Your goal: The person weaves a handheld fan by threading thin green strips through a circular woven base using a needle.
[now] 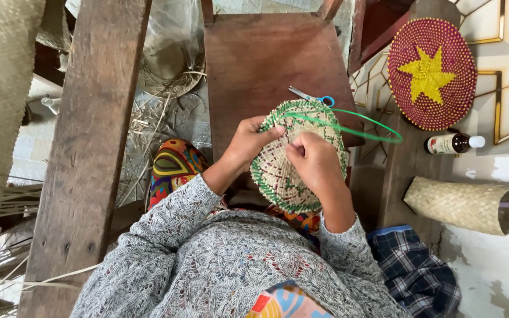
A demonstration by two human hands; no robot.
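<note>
A: While the grey knitted sleeves (219,259) frame the bottom of the view, note the grip first. Left hand (244,145) is clamped on the left rim of the round woven straw disc with green edging (284,176), thumb over the top face. Right hand (314,162) is closed on the disc's middle, fingers pinched together at the weave.

B: Where does the disc sit?

A: Held in the air above the lap, tilted toward the camera, just in front of the brown wooden stool seat (260,65). Nothing supports it but the hands.

B: And the working strand?

A: A green plastic strip (372,126) loops out from the top rim to the right and back. Judgement: keep that loop untwisted and draw it snug, while the left hand holds the rim steady so the stitch spacing stays even.

B: Tools?

A: Blue-handled scissors (316,98) lie on the seat, just behind the disc. Farther right: a cylindrical woven straw basket on its side (463,205), a small brown bottle with white cap (453,143), and a round magenta woven mat with a yellow star (432,73).
</note>
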